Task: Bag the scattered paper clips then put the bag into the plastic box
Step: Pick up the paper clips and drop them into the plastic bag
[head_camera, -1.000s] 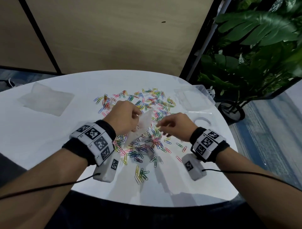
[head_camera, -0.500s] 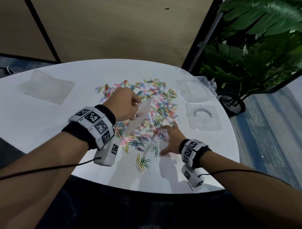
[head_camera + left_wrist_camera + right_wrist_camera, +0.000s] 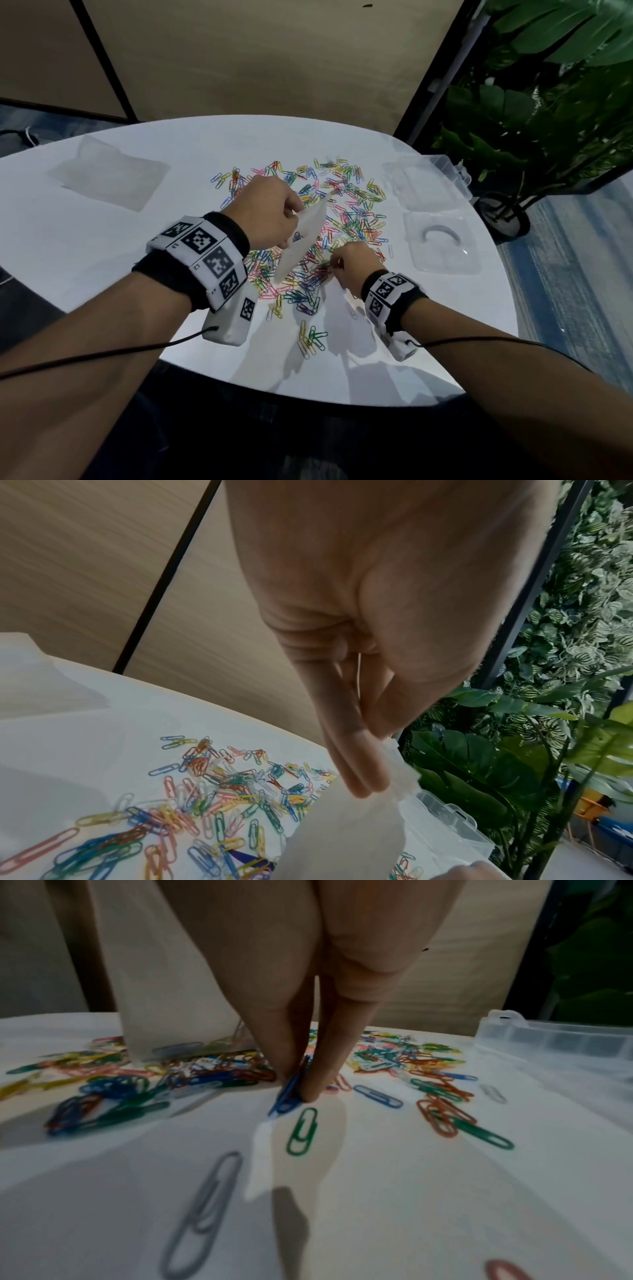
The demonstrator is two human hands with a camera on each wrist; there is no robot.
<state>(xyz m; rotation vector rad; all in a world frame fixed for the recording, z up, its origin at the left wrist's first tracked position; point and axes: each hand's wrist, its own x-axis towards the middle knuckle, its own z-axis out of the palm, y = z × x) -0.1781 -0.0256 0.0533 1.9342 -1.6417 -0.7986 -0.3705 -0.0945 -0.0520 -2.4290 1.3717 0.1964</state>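
Observation:
Many coloured paper clips [image 3: 329,219] lie scattered over the middle of the white table [image 3: 102,257]. My left hand [image 3: 270,212] pinches the top edge of a small translucent bag [image 3: 301,243] and holds it upright above the clips; a few clips lie inside its bottom. In the left wrist view the fingertips [image 3: 363,783] clamp the bag [image 3: 349,837]. My right hand [image 3: 346,263] is down on the table just right of the bag. Its thumb and finger pinch blue paper clips [image 3: 289,1093] against the surface. The clear plastic box [image 3: 428,181] stands open at the table's right edge.
The box's clear lid [image 3: 442,243] lies flat in front of the box, right of my right hand. More flat clear bags [image 3: 109,174] rest at the far left. A small cluster of clips [image 3: 310,337] lies near the front edge. Green plants [image 3: 548,102] stand beyond the right edge.
My right hand dropped from beside the bag's mouth to the table and closed its fingers on blue clips. The left hand kept holding the bag up.

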